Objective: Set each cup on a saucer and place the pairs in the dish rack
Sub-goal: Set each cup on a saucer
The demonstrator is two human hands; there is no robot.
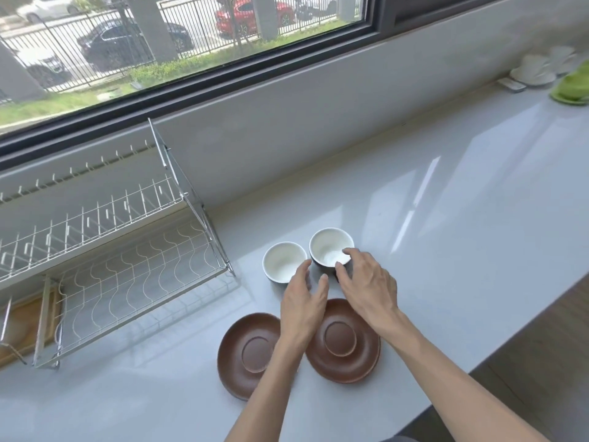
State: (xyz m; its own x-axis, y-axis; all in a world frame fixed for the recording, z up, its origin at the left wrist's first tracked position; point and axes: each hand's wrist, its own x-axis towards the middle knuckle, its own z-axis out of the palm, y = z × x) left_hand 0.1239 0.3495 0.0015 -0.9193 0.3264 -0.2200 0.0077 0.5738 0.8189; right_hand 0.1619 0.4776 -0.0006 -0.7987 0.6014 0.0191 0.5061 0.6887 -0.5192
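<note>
Two cups, white inside and dark outside, stand upright side by side on the grey counter (446, 250), apparently touching: left cup (284, 260), right cup (331, 248). Nearer the camera, two brown saucers lie flat on the counter, left saucer (245, 355) and right saucer (345, 342), close together; both arms cross over them, so their meeting edges are hidden. Right hand (366, 285) grips the right cup at its near rim, index fingertip over the rim on the inside, thumb on the dark outer wall. Left hand (302, 301) is spread, fingers relaxed, reaching toward the near side of the left cup; fingertips look right at its wall, but contact is hard to confirm from this angle. Wire dish rack (127, 266) sits to the left of the cups, its lower tier bare, apart from all four pieces. Far right on the counter: white crockery (535, 70) and a green cloth (573, 86), both blurred.
</note>
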